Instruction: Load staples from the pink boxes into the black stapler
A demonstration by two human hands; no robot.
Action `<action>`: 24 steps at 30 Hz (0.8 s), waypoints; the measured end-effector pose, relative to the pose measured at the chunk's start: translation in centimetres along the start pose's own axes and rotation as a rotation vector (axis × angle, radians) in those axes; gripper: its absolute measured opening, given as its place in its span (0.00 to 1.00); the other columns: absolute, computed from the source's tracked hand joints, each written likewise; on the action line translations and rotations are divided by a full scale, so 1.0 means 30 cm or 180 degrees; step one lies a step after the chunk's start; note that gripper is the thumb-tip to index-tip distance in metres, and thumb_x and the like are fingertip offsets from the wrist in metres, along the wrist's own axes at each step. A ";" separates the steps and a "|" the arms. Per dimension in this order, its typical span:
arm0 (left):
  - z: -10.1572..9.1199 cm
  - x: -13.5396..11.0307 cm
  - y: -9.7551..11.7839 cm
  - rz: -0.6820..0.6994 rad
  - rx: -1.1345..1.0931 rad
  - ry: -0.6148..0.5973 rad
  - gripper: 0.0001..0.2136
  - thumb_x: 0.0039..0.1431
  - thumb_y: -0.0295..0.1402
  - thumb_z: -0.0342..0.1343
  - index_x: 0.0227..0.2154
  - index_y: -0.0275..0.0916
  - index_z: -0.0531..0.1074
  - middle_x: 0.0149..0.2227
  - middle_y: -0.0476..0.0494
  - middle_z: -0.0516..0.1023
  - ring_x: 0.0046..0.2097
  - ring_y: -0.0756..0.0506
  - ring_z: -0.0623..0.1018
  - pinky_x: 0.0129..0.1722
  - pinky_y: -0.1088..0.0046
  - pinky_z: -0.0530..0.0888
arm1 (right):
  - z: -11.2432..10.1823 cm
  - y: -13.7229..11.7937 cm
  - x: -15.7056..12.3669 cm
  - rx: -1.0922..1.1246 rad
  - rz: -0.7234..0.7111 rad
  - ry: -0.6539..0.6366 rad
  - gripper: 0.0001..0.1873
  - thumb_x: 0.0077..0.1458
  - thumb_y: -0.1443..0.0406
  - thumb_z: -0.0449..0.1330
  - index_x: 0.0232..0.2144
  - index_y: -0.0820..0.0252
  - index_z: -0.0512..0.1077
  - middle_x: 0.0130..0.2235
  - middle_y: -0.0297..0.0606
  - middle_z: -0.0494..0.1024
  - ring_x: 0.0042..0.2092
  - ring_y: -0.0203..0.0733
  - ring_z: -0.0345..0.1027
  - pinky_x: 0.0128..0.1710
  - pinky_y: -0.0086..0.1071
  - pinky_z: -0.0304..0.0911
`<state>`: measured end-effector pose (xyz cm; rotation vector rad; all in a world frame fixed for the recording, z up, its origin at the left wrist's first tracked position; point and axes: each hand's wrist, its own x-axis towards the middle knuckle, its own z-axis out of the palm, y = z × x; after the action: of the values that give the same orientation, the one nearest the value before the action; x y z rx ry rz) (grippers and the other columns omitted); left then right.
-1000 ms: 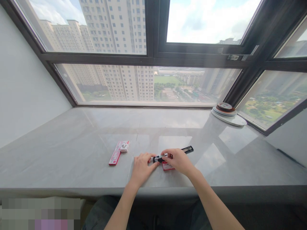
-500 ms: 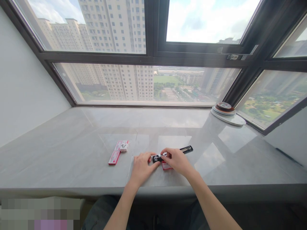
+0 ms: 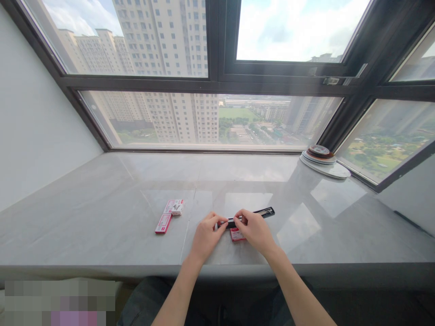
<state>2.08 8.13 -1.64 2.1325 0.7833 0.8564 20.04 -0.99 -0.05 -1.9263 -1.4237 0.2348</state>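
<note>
A black stapler (image 3: 264, 212), folded open lengthwise, lies slanted across the counter beneath both hands. My left hand (image 3: 208, 233) is closed, with thumb and fingers pinching the stapler's left end. At the stapler's middle is my right hand (image 3: 254, 228), its thumb and fingertips pressed together over the metal channel. Whatever those fingertips hold is too small to make out. A red-and-white staple box (image 3: 237, 234) lies just in front of the stapler, partly covered by my right hand.
Left of my hands, more red-and-white boxes (image 3: 163, 223) lie touching, with a small white-topped box (image 3: 177, 207) among them. Stacked plates or lids (image 3: 322, 164) stand in the far right corner by the window. The grey counter's front edge (image 3: 238, 268) runs close to me.
My left hand has shifted slightly right along the stapler, and its fingers have drawn together into a pinch. My right hand stays over the middle of the stapler.
</note>
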 end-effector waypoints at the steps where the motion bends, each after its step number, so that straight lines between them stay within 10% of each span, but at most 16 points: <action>1: -0.001 0.001 -0.001 0.0002 -0.0036 -0.0008 0.08 0.66 0.37 0.57 0.40 0.45 0.80 0.35 0.49 0.75 0.33 0.48 0.72 0.37 0.71 0.68 | 0.001 0.004 -0.001 -0.0038 0.0077 0.0059 0.11 0.63 0.60 0.58 0.32 0.54 0.77 0.24 0.32 0.74 0.28 0.39 0.66 0.30 0.29 0.51; 14: -0.002 0.003 -0.009 -0.0150 -0.0591 -0.0036 0.07 0.63 0.38 0.59 0.37 0.43 0.80 0.34 0.48 0.78 0.36 0.47 0.76 0.38 0.72 0.70 | 0.113 -0.014 -0.009 0.1414 0.1085 0.0287 0.22 0.56 0.47 0.63 0.27 0.60 0.77 0.18 0.31 0.70 0.21 0.37 0.59 0.22 0.29 0.51; 24: -0.018 0.009 0.023 -0.0100 -0.0418 -0.0364 0.15 0.66 0.42 0.55 0.51 0.46 0.78 0.32 0.49 0.72 0.33 0.48 0.70 0.33 0.73 0.66 | 0.094 -0.060 -0.026 0.1754 0.0677 0.0496 0.23 0.58 0.46 0.62 0.30 0.61 0.75 0.20 0.29 0.64 0.23 0.34 0.53 0.24 0.28 0.52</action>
<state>2.03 8.13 -0.74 2.0285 0.6815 0.7418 16.88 -0.23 -1.15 -1.5902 -0.9267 0.5073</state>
